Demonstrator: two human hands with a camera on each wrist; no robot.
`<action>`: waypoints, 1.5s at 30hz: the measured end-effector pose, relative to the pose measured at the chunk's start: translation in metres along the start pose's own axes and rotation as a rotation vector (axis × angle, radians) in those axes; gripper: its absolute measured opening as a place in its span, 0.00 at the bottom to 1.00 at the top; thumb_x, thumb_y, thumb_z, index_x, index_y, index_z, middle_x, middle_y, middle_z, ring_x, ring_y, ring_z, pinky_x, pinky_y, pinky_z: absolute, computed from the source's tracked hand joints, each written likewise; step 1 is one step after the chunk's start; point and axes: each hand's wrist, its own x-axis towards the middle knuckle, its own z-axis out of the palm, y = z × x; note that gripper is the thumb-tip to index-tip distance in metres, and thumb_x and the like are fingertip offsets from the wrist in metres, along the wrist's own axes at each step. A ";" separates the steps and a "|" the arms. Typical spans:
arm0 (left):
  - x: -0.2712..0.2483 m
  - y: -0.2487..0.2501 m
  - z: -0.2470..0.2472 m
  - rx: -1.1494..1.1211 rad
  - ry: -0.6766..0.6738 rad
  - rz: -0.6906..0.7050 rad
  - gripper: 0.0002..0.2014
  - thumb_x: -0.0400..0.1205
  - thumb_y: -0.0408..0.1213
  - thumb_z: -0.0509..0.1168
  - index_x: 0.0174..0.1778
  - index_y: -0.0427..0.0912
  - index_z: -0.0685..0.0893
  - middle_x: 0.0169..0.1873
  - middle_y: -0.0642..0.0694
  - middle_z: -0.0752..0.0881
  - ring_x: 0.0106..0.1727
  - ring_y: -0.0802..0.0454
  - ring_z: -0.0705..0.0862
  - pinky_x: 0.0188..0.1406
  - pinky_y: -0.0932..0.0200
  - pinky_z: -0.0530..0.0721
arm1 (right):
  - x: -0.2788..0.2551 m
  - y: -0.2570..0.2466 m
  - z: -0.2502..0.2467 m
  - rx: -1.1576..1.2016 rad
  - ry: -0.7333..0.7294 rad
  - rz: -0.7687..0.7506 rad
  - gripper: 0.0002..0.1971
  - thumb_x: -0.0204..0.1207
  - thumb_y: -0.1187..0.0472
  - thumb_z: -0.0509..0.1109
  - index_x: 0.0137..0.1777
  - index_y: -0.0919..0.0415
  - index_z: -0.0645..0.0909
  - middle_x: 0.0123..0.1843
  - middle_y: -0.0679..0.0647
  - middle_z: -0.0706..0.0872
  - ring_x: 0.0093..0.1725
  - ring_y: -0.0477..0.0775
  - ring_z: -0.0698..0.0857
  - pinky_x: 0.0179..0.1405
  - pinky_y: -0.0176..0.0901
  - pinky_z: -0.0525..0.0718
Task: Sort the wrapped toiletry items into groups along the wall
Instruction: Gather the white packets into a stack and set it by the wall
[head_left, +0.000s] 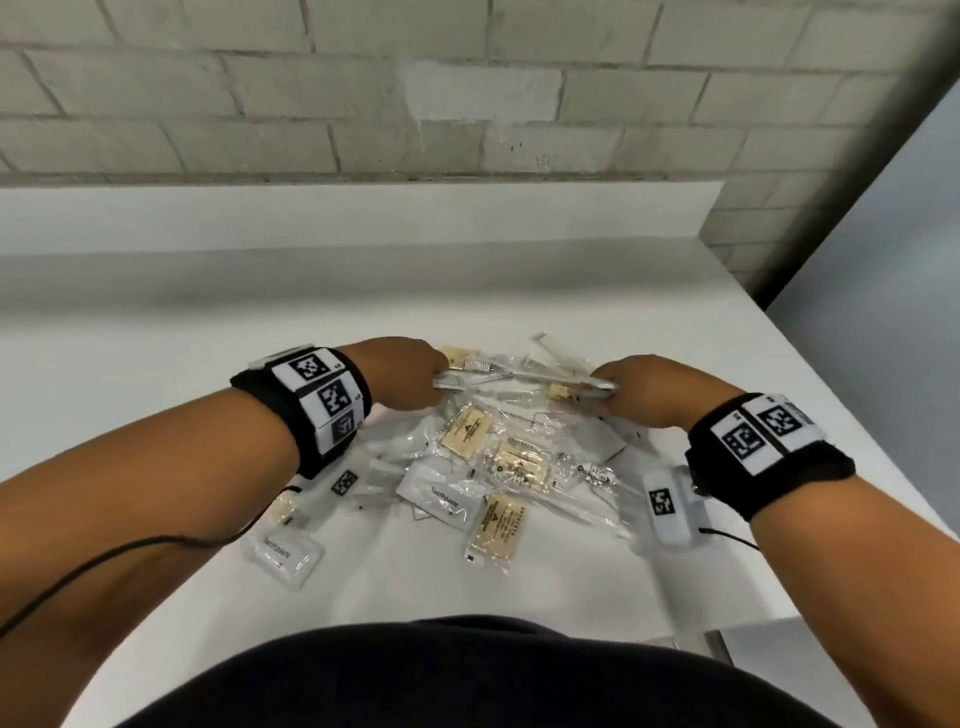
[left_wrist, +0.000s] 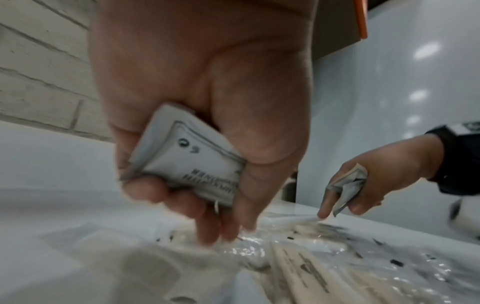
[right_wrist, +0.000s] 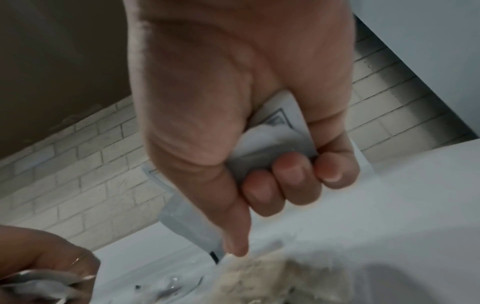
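Both hands work the heap of wrapped toiletry items (head_left: 498, 452) mid-bench: the left hand (left_wrist: 197, 115) grips a white sachet (left_wrist: 189, 152), the right hand (right_wrist: 249, 123) another sachet (right_wrist: 272, 148). Slick film wrappers could slip loose or drag neighbours toward the bench's near edge.

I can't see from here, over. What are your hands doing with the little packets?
Left hand grips a white sachet. Right hand grips another white sachet. Mixed pile unsorted on table; nothing along the wall yet.
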 end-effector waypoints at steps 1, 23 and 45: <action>0.006 0.003 0.000 -0.031 0.029 0.004 0.12 0.83 0.54 0.59 0.48 0.50 0.78 0.51 0.49 0.81 0.44 0.52 0.78 0.43 0.57 0.73 | 0.001 0.006 -0.002 -0.038 -0.001 0.006 0.21 0.80 0.40 0.61 0.56 0.57 0.82 0.53 0.53 0.86 0.49 0.55 0.82 0.47 0.47 0.78; 0.041 0.064 -0.008 -0.366 0.330 -0.061 0.10 0.83 0.47 0.60 0.40 0.46 0.73 0.32 0.52 0.75 0.34 0.53 0.74 0.30 0.57 0.68 | 0.017 0.023 0.023 -0.104 0.050 -0.272 0.04 0.70 0.54 0.73 0.44 0.49 0.85 0.39 0.43 0.85 0.40 0.47 0.84 0.38 0.41 0.81; 0.058 0.207 -0.008 -0.087 -0.002 0.151 0.26 0.78 0.56 0.65 0.67 0.43 0.76 0.60 0.48 0.82 0.49 0.51 0.76 0.48 0.57 0.76 | -0.001 0.128 0.024 0.059 -0.025 -0.005 0.12 0.68 0.58 0.75 0.38 0.54 0.71 0.38 0.51 0.78 0.43 0.57 0.79 0.40 0.44 0.74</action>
